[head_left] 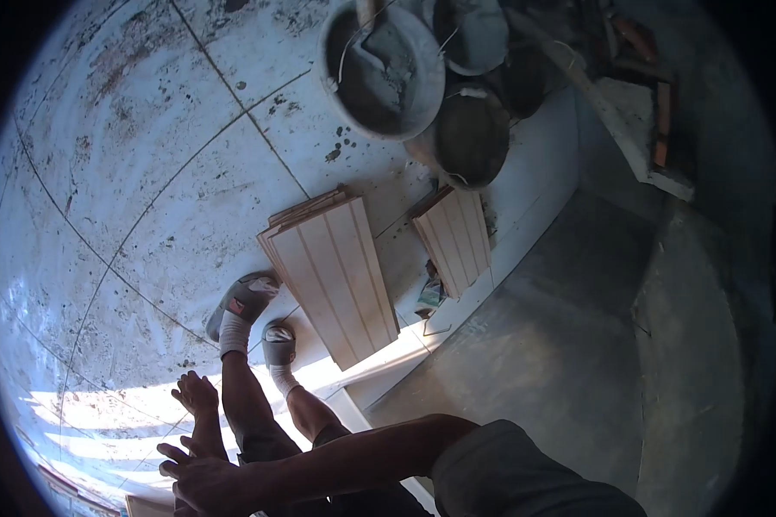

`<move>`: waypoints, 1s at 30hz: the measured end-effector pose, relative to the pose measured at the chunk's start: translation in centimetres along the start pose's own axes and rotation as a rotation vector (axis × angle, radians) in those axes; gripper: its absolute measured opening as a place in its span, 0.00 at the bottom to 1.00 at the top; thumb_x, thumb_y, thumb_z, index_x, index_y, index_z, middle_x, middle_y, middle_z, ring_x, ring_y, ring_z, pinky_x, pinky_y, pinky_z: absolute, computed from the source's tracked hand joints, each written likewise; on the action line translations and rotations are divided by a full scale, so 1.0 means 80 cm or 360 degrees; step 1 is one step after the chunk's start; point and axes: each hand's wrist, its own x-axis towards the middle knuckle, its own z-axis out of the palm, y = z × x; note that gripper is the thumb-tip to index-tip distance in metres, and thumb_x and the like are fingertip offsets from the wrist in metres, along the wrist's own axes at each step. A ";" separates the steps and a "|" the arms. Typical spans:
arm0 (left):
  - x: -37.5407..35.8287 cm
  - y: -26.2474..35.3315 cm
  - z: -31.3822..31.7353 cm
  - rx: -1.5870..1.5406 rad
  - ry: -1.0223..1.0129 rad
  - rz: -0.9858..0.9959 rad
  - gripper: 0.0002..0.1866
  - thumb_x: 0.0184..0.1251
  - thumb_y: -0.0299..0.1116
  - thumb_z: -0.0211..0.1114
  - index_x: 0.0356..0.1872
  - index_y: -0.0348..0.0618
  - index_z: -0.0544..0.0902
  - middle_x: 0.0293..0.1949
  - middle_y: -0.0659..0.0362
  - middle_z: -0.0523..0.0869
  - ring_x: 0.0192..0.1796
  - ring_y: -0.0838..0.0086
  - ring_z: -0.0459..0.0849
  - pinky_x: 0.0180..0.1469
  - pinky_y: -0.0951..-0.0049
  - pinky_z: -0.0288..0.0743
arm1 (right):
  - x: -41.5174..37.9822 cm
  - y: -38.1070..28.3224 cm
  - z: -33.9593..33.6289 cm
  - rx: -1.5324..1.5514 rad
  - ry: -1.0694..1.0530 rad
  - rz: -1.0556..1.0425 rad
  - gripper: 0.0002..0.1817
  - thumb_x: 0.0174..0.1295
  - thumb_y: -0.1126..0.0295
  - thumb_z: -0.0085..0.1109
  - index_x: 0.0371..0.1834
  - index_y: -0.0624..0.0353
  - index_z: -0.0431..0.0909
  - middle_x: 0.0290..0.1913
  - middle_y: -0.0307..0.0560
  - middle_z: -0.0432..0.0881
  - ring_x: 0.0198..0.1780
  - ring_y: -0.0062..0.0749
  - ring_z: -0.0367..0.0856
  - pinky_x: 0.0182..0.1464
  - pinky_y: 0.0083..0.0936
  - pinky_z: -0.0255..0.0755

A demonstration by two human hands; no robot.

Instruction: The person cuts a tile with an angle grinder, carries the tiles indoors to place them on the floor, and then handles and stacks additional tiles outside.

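My left hand [197, 394] is held out over the sunlit floor beside my legs, its fingers apart and nothing seen in it. My right arm reaches across the bottom of the view, and my right hand [205, 484] overlaps my left forearm. Its fingers are spread in silhouette against the bright floor. Both hands are in shadow. Past my slippered feet [243, 297] lies a stack of long beige tiles [341, 276] with striped faces. A smaller stack of similar tiles [455, 237] sits to its right.
A large bucket [336, 108] with grey mix and a handled tool [367, 13] stands at the top. Two more buckets, one dark [470, 138] and one pale [483, 34], stand beside it. A cloth [430, 295] lies near the ledge. Rubble [634, 112] is at upper right.
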 end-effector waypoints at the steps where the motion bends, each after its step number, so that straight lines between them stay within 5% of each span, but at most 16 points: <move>1: -0.006 0.002 -0.011 -0.0047 0.0062 -0.0008 0.11 0.61 0.35 0.64 0.42 0.41 0.80 0.44 0.52 0.82 0.54 0.60 0.77 0.61 0.51 0.60 | -0.001 -0.011 0.009 -0.0023 -0.0080 0.0027 0.24 0.58 0.53 0.57 0.35 0.69 0.81 0.64 0.64 0.65 0.75 0.60 0.46 0.73 0.57 0.40; 2: -0.015 0.010 -0.031 -0.0089 0.0048 -0.0056 0.12 0.62 0.35 0.63 0.43 0.42 0.80 0.44 0.52 0.82 0.54 0.60 0.77 0.61 0.52 0.60 | -0.028 0.000 0.040 -0.0100 -0.0061 0.0029 0.24 0.58 0.53 0.57 0.35 0.69 0.81 0.64 0.64 0.65 0.75 0.60 0.46 0.73 0.57 0.40; 4: -0.036 0.018 -0.052 -0.0147 0.0078 -0.0106 0.13 0.63 0.37 0.62 0.45 0.41 0.80 0.46 0.52 0.82 0.55 0.61 0.77 0.61 0.53 0.60 | -0.066 0.032 0.096 0.2218 -0.0213 -0.0596 0.20 0.67 0.52 0.47 0.45 0.58 0.76 0.49 0.54 0.73 0.53 0.46 0.65 0.54 0.44 0.60; 5: -0.048 0.025 -0.070 -0.0155 0.0045 -0.0110 0.14 0.64 0.38 0.61 0.45 0.42 0.80 0.47 0.52 0.81 0.55 0.61 0.77 0.61 0.54 0.60 | 0.042 0.100 0.169 0.3374 -0.0324 -0.0905 0.18 0.71 0.52 0.42 0.50 0.52 0.73 0.41 0.49 0.77 0.42 0.39 0.75 0.44 0.38 0.70; 6: -0.063 0.031 -0.088 -0.0157 0.0012 -0.0112 0.15 0.65 0.39 0.61 0.46 0.42 0.80 0.48 0.52 0.81 0.56 0.62 0.77 0.61 0.54 0.60 | 0.042 0.085 0.164 0.3291 -0.0350 -0.0921 0.18 0.71 0.52 0.42 0.50 0.52 0.73 0.41 0.49 0.77 0.42 0.39 0.75 0.44 0.38 0.70; 11: -0.113 0.044 -0.154 -0.0311 0.0221 -0.0039 0.15 0.65 0.42 0.60 0.46 0.43 0.79 0.49 0.53 0.81 0.57 0.62 0.77 0.62 0.53 0.58 | 0.004 -0.064 0.133 0.1216 -0.0148 -0.0686 0.17 0.63 0.55 0.50 0.39 0.58 0.76 0.46 0.55 0.75 0.54 0.47 0.68 0.55 0.45 0.62; 17: -0.199 0.020 -0.268 -0.0374 0.0627 0.0051 0.16 0.63 0.42 0.61 0.46 0.43 0.79 0.48 0.53 0.82 0.56 0.62 0.77 0.62 0.54 0.58 | -0.204 -0.306 0.154 -0.1009 0.0357 -0.0442 0.17 0.52 0.59 0.59 0.27 0.66 0.80 0.52 0.63 0.74 0.68 0.56 0.59 0.67 0.54 0.53; 18: -0.211 0.015 -0.275 -0.0325 0.0632 0.0042 0.18 0.63 0.45 0.61 0.47 0.43 0.79 0.48 0.53 0.82 0.56 0.62 0.77 0.61 0.53 0.59 | -0.196 -0.303 0.173 -0.1032 0.0368 -0.0497 0.17 0.52 0.59 0.59 0.27 0.66 0.80 0.52 0.63 0.74 0.68 0.56 0.59 0.67 0.54 0.53; 20: -0.248 0.012 -0.275 -0.0336 0.0756 0.0030 0.18 0.64 0.46 0.59 0.46 0.44 0.81 0.46 0.54 0.82 0.53 0.62 0.79 0.59 0.54 0.60 | -0.147 -0.250 0.217 -0.0989 0.0180 -0.0697 0.11 0.45 0.65 0.58 0.18 0.64 0.76 0.34 0.58 0.76 0.52 0.51 0.70 0.55 0.48 0.61; 21: -0.273 0.011 -0.273 -0.0378 0.0744 0.0024 0.18 0.64 0.47 0.59 0.45 0.44 0.81 0.46 0.53 0.83 0.54 0.62 0.79 0.59 0.53 0.60 | -0.122 -0.209 0.263 -0.0834 0.0516 -0.0912 0.09 0.42 0.69 0.56 0.14 0.63 0.72 0.23 0.55 0.72 0.38 0.49 0.70 0.48 0.43 0.62; 22: -0.297 0.012 -0.267 -0.0422 0.0728 0.0020 0.19 0.64 0.48 0.59 0.45 0.44 0.81 0.47 0.53 0.83 0.55 0.62 0.79 0.60 0.52 0.60 | -0.168 -0.269 0.255 -0.1050 0.0088 -0.0641 0.08 0.43 0.70 0.55 0.16 0.66 0.74 0.27 0.57 0.75 0.37 0.48 0.72 0.46 0.40 0.65; 27: -0.406 -0.004 -0.182 -0.0454 0.0779 0.0084 0.18 0.61 0.47 0.60 0.42 0.45 0.83 0.45 0.53 0.84 0.55 0.62 0.79 0.62 0.53 0.56 | -0.222 -0.239 0.353 -0.1205 0.0259 -0.0540 0.10 0.45 0.73 0.55 0.22 0.73 0.76 0.32 0.63 0.78 0.38 0.51 0.76 0.39 0.45 0.71; 30: -0.433 -0.039 -0.138 -0.0393 0.0630 0.0060 0.17 0.59 0.47 0.60 0.40 0.45 0.83 0.45 0.53 0.84 0.55 0.63 0.78 0.62 0.54 0.55 | -0.268 -0.264 0.392 -0.0968 0.0085 -0.0461 0.12 0.50 0.70 0.56 0.25 0.73 0.76 0.39 0.65 0.76 0.40 0.56 0.77 0.41 0.44 0.73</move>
